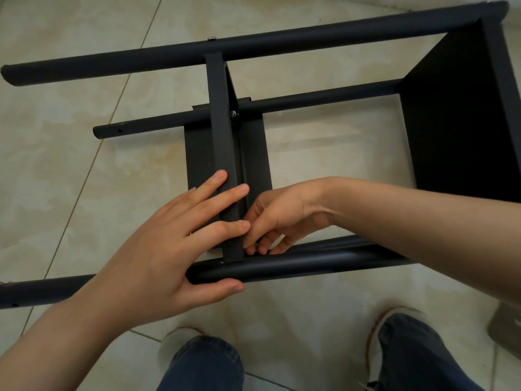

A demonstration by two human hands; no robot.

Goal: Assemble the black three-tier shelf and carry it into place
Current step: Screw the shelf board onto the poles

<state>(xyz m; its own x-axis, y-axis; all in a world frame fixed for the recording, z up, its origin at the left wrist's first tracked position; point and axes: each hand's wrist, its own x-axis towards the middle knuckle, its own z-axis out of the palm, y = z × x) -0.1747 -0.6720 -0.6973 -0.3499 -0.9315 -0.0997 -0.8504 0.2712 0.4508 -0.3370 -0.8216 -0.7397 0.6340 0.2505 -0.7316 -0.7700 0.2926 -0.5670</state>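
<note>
Left hand [158, 266] presses flat on shelf panel [221, 136]; right hand [282, 218] curls at post [304, 266], grasp hidden

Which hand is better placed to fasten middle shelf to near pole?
Right hand: its curled fingertips sit at the joint of shelf and pole. Left hand is braced there, fingers flat on shelf, thumb against pole.
</note>
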